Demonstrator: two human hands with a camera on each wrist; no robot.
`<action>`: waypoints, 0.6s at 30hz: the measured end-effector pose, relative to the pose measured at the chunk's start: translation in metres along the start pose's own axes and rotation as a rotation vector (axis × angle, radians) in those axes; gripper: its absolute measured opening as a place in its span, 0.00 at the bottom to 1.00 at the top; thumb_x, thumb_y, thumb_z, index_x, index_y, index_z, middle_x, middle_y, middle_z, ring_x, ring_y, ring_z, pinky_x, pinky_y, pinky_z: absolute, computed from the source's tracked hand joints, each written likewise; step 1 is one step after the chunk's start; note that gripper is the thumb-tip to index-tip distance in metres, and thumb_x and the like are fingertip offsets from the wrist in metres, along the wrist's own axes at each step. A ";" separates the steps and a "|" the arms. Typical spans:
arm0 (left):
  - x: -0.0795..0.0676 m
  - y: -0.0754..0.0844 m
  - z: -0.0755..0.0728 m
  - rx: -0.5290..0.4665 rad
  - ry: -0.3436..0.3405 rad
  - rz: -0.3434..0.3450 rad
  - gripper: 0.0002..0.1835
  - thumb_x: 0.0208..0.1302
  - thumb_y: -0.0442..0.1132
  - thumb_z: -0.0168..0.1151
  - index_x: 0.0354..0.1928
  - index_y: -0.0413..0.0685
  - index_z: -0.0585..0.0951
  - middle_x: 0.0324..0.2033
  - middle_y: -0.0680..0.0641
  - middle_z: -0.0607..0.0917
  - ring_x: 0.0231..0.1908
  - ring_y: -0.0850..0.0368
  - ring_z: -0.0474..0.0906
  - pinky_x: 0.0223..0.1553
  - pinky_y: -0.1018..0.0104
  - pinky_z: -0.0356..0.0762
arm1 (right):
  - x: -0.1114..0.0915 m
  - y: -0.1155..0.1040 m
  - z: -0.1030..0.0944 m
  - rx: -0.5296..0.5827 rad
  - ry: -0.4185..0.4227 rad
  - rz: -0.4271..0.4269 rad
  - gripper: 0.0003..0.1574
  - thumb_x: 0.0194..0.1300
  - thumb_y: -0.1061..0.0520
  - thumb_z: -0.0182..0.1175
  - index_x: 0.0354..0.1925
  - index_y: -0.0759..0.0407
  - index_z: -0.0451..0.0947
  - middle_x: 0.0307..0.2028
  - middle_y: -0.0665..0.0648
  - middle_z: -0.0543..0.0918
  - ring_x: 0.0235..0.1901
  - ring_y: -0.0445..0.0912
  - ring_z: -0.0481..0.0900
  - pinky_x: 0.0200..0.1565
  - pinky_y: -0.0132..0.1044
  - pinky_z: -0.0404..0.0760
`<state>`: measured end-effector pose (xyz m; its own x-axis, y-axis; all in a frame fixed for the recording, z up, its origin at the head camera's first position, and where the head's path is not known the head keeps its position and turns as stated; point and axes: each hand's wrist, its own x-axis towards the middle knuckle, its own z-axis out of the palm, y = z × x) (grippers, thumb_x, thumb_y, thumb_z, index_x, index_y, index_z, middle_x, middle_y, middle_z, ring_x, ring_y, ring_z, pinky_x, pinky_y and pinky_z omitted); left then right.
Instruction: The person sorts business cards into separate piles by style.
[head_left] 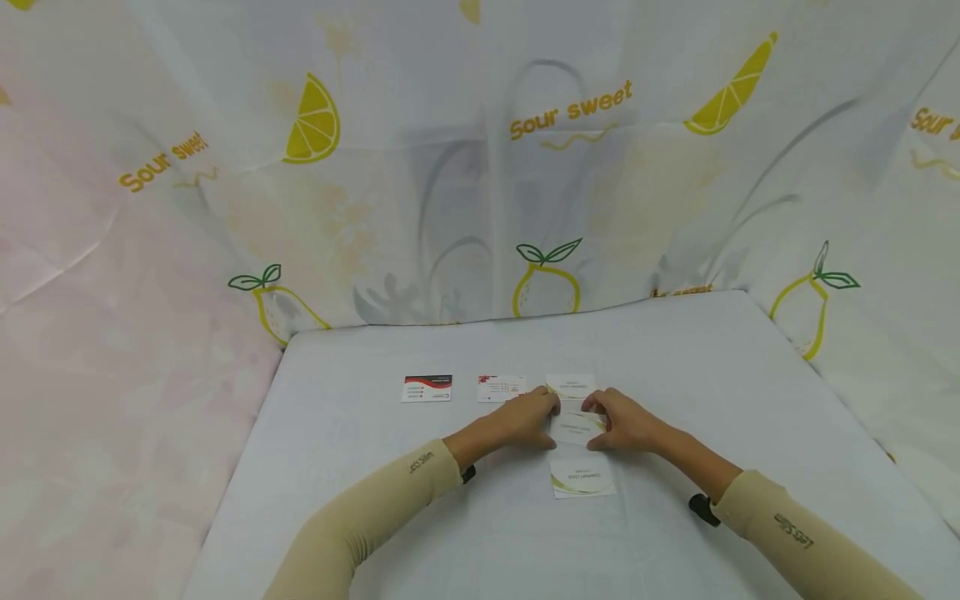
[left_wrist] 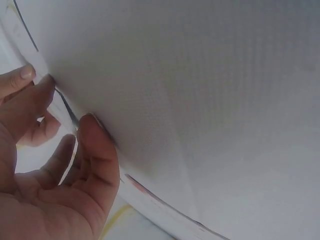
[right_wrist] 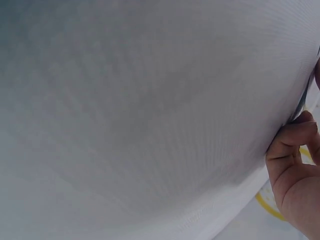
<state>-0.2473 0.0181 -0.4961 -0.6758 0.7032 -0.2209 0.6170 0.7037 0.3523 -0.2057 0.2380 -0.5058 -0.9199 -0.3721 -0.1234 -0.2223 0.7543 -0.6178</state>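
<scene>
Three white business cards with green-gold curved lines form a column on the white table. Between my hands lies the middle card (head_left: pixel 576 427), its printed face up. My left hand (head_left: pixel 527 419) has curled fingers and thumb at its left edge. At the opposite edge, my right hand (head_left: pixel 627 423) holds it the same way. The far card (head_left: pixel 573 385) sits just beyond the fingertips, and the near card (head_left: pixel 582 479) lies closer to me. In the left wrist view, the left hand (left_wrist: pixel 70 195) bends its fingers low at the tabletop; the right wrist view shows the right hand (right_wrist: pixel 295 167) likewise.
Left of the column lies a white card with red decoration (head_left: pixel 497 388), partly behind the left hand. Farther left is a black, red and white card (head_left: pixel 426 388). A lemon-printed curtain (head_left: pixel 465 192) hangs along the back edge of the table (head_left: pixel 360 533).
</scene>
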 end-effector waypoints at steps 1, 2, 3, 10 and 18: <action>0.000 0.000 0.000 -0.002 0.002 -0.001 0.29 0.55 0.48 0.75 0.56 0.48 0.76 0.49 0.51 0.76 0.41 0.62 0.71 0.47 0.69 0.74 | 0.000 0.000 0.000 0.004 -0.001 0.004 0.33 0.49 0.55 0.78 0.51 0.61 0.74 0.44 0.59 0.76 0.36 0.45 0.70 0.37 0.33 0.70; 0.000 0.001 0.000 -0.005 0.001 -0.004 0.30 0.55 0.48 0.75 0.58 0.48 0.75 0.50 0.51 0.76 0.42 0.62 0.71 0.48 0.69 0.74 | 0.000 0.000 0.000 0.007 0.000 0.009 0.32 0.49 0.55 0.78 0.51 0.60 0.75 0.44 0.59 0.75 0.35 0.44 0.70 0.36 0.32 0.70; 0.000 0.001 0.001 -0.007 0.000 -0.007 0.32 0.55 0.49 0.75 0.59 0.49 0.74 0.51 0.50 0.76 0.42 0.61 0.72 0.49 0.68 0.75 | -0.001 0.000 0.000 0.008 0.001 0.010 0.32 0.49 0.55 0.78 0.50 0.60 0.75 0.44 0.59 0.76 0.33 0.44 0.69 0.35 0.32 0.70; -0.001 0.002 0.000 0.000 -0.003 -0.017 0.35 0.56 0.49 0.75 0.64 0.50 0.73 0.55 0.49 0.75 0.45 0.61 0.73 0.51 0.65 0.76 | 0.001 0.001 0.001 0.036 0.002 -0.005 0.25 0.57 0.57 0.72 0.51 0.57 0.75 0.48 0.62 0.79 0.33 0.43 0.72 0.37 0.33 0.72; -0.002 -0.001 0.004 0.008 0.027 0.032 0.34 0.57 0.51 0.73 0.64 0.50 0.74 0.55 0.48 0.76 0.45 0.62 0.73 0.49 0.67 0.75 | 0.004 0.004 0.000 0.178 -0.009 -0.004 0.10 0.69 0.66 0.55 0.48 0.61 0.76 0.35 0.56 0.81 0.28 0.42 0.75 0.30 0.33 0.76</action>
<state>-0.2455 0.0164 -0.4996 -0.6664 0.7222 -0.1855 0.6412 0.6820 0.3516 -0.2105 0.2396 -0.5090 -0.9162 -0.3801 -0.1271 -0.1641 0.6452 -0.7462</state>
